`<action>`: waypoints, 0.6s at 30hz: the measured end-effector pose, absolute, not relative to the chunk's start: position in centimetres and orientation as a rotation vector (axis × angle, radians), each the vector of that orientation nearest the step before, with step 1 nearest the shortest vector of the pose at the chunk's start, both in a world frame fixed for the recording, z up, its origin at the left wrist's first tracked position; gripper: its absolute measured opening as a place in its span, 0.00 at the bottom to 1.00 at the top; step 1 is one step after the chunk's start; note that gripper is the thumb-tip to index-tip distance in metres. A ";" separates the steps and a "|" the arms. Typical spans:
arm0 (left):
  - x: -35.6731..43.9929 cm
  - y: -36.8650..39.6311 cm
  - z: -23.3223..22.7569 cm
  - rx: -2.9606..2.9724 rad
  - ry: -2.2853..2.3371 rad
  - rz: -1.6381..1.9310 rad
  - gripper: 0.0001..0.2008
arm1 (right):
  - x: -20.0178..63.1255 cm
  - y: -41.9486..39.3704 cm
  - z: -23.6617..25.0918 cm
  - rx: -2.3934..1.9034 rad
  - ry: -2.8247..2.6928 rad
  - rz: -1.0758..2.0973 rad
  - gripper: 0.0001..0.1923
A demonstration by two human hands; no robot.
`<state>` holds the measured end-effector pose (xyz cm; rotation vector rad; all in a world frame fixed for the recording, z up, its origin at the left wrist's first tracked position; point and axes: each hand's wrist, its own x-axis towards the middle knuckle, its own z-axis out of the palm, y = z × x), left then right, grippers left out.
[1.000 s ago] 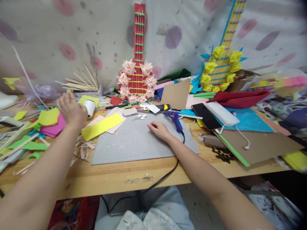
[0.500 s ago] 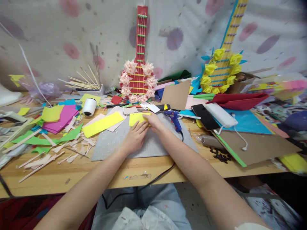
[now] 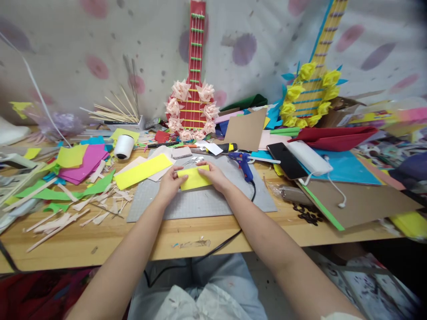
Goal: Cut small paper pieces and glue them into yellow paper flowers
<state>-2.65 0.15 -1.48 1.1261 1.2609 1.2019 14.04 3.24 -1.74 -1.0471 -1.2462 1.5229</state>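
Yellow paper [image 3: 194, 178] between left hand [image 3: 170, 183] and right hand [image 3: 215, 177]

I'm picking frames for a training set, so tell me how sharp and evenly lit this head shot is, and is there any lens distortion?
Head view: light is soft and even, with no harsh glare; the yellow paper held by the left hand and right hand is sharp; the table edge bows from wide-angle distortion; the corners smear and darken, and the forearms stretch toward the bottom of the frame.

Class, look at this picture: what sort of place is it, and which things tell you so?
Probably a craft workbench: a blue glue gun on a grey cutting mat, and paper-decorated toy guitars against the wall.
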 end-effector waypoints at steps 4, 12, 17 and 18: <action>-2.7 0.2 -1.6 1.185 1.419 1.319 0.23 | 14.2 3.9 -2.6 -1.266 -1.281 1.246 0.15; -3.2 0.3 -1.5 1.147 1.418 1.325 0.22 | 14.7 4.3 -3.0 -1.353 -1.333 1.129 0.12; -3.4 0.3 -1.9 1.046 1.280 1.370 0.22 | 14.8 4.3 -3.1 -1.258 -1.280 1.196 0.13; -3.4 0.3 -1.9 1.041 1.271 1.376 0.23 | 14.8 4.4 -3.1 -1.242 -1.277 1.179 0.13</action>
